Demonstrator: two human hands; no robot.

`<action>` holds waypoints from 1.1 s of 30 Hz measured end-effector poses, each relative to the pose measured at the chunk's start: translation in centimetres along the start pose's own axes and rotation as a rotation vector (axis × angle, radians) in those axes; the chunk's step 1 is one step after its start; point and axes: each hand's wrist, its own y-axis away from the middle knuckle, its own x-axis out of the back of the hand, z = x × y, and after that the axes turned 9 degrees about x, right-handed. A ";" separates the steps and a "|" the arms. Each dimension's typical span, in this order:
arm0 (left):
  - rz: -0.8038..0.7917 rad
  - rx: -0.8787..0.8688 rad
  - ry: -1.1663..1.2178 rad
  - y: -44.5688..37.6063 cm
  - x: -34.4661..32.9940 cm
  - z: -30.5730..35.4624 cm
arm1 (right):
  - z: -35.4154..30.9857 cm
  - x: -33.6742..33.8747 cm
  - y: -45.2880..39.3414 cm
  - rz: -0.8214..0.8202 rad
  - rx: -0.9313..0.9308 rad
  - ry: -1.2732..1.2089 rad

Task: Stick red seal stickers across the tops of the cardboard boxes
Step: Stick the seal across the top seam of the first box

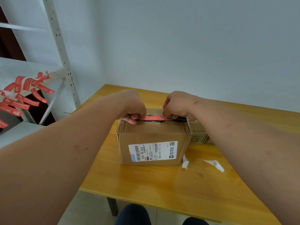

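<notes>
A brown cardboard box (151, 137) with a white shipping label on its front stands on the yellow wooden table (170, 184). Across its top edge lies a red seal sticker (153, 118). My left hand (133, 108) pinches the sticker's left end and my right hand (177, 105) pinches its right end, both resting on the box top. The sticker is stretched flat between them. A second, smaller cardboard box (197, 135) stands behind the first one on the right, partly hidden by my right arm.
Several red seal stickers (24, 95) hang from the edge of a white metal shelf (53, 73) at the left. Two white peeled backing strips (185, 161) (215, 164) lie on the table right of the box. My knees show below the table's front edge.
</notes>
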 end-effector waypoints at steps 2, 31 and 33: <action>0.007 -0.002 -0.021 0.0 0.1 0.1 | 0.1 0.1 0.1 0.002 0.001 -0.009; 0.197 -0.103 -0.178 -1.2 -0.4 -1.2 | 0.7 0.1 0.6 0.054 -0.010 0.106; 0.163 -0.103 -0.081 -1.4 0.1 -1.8 | 1.1 0.3 0.8 0.064 -0.002 0.065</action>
